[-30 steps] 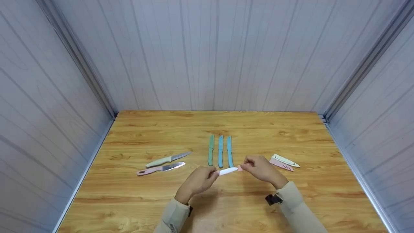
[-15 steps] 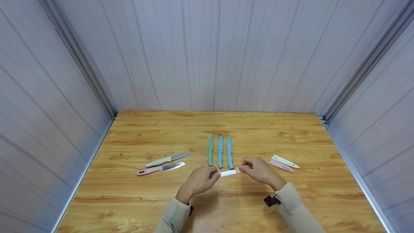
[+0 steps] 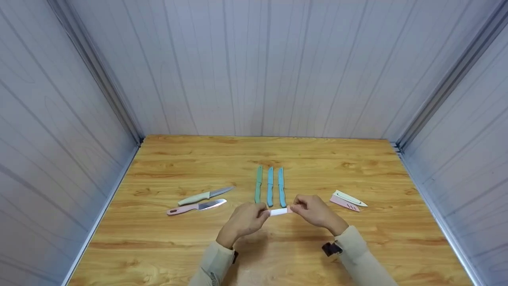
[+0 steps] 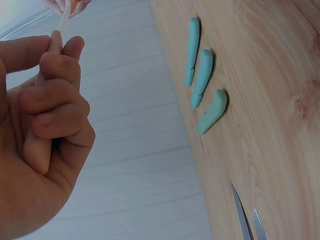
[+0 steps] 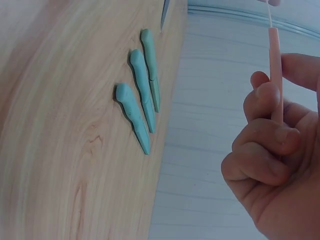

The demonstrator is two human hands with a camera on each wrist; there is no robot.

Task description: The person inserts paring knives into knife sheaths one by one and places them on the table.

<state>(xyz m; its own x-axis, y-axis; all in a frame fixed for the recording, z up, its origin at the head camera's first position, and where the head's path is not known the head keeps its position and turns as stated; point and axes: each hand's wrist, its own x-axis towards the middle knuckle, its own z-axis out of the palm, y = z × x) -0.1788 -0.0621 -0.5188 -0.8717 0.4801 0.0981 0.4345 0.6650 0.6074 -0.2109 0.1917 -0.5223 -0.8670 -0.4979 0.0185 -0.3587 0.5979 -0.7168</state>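
My left hand (image 3: 245, 220) grips the pink handle of a white-bladed knife (image 3: 278, 212), held over the front middle of the table. My right hand (image 3: 315, 213) pinches a pink sheath (image 5: 275, 65), with several fingers curled around its lower end in the right wrist view. The blade's tip end is inside the sheath's mouth, and a bright stretch of blade shows between the hands. Most of the handle is hidden by the left fingers. Just beyond the hands lie a green sheathed knife (image 3: 258, 184) and two blue sheathed knives (image 3: 281, 184), side by side.
To the left, a cream-handled knife (image 3: 194, 198) and a pink-handled knife (image 3: 182, 209) lie with bare blades pointing right. On the right, a white sheath (image 3: 351, 198) lies against a pink slotted sheath (image 3: 344, 203). Pale panel walls (image 3: 254, 71) surround the wooden table (image 3: 190, 155).
The right hand has moved left with the pink sheath, which now covers more of the blade; a second ago the tip was at its mouth. The left hand has barely moved.
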